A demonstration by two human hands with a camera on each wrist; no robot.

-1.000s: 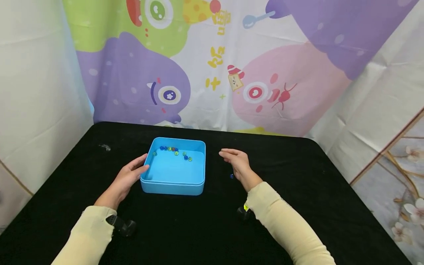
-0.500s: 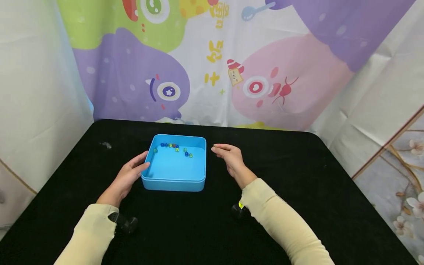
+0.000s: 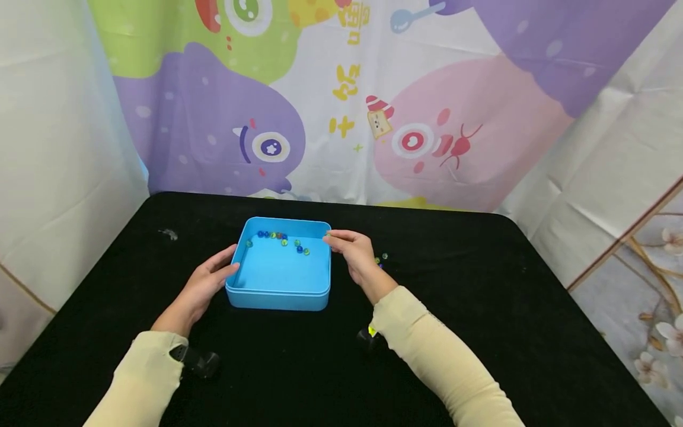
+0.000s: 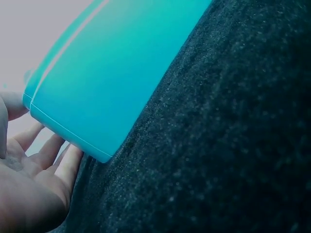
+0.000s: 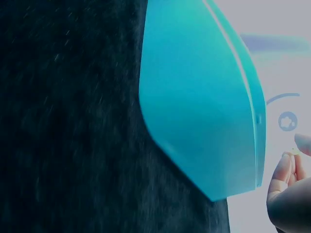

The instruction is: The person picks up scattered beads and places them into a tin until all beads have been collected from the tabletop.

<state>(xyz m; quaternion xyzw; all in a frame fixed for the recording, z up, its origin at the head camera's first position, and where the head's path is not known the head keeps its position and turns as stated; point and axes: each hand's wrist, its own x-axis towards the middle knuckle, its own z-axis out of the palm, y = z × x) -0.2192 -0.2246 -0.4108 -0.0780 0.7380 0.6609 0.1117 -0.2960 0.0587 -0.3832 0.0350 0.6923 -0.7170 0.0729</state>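
A blue square box (image 3: 277,300) stands on the black cloth with several glass marbles (image 3: 300,249) inside, mostly toward its back wall. My left hand (image 3: 201,287) grips the box's left side, thumb over the rim and fingers against the outer wall. In the left wrist view those fingers (image 4: 70,162) lie by the box's corner. At the right rim, my right hand (image 3: 356,255) pinches a small yellow-green marble (image 5: 295,151) between thumb and fingertips, seen in the right wrist view. A few more marbles (image 3: 385,256) lie on the cloth behind the right wrist, partly hidden by it.
A small clear, crumpled-looking bit (image 3: 168,234) lies on the black tablecloth (image 3: 299,367) left of the box. A cartoon-print curtain (image 3: 341,172) hangs behind the table, with pale cloth at both sides.
My right hand has moved left, from beside the box to its right rim, with the marble pinched. Marbles on the cloth behind it have come into sight. The left hand stays on the box.
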